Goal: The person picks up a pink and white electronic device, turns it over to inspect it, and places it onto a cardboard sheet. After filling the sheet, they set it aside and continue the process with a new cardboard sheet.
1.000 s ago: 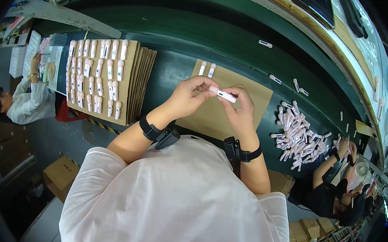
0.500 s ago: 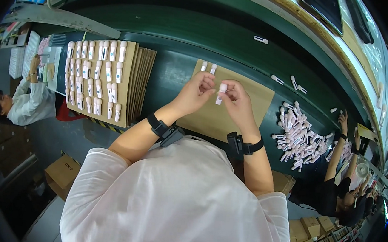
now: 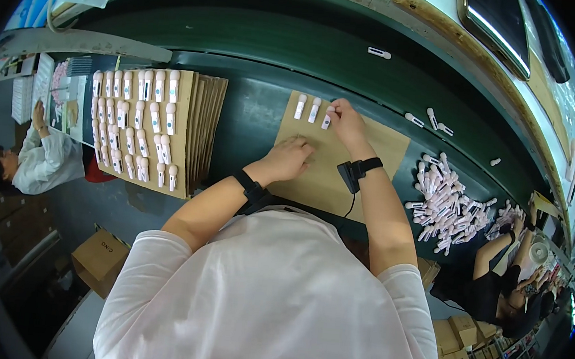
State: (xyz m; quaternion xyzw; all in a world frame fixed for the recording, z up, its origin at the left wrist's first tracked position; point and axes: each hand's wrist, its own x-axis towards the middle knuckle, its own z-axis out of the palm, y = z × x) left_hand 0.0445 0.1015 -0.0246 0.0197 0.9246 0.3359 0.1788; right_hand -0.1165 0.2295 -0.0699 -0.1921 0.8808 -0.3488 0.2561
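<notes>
while our left hand (image 3: 289,158) lies flat and empty, pinning the brown cardboard sheet (image 3: 379,146), our right hand (image 3: 345,119) pinches a third white piece (image 3: 328,118) down into the row; next we'd judge it needs straightening beside its neighbours.

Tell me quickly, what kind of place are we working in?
Probably a factory assembly or packing line: a long green conveyor belt, a heap of small white-and-pink parts, filled cardboard sheets, and co-workers seated nearby.

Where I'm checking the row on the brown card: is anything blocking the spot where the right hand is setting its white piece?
Nothing visible does. The right hand sets the white piece on bare brown card, beside two pieces already laid. The left hand rests lower on the card, clear of the row.
</notes>
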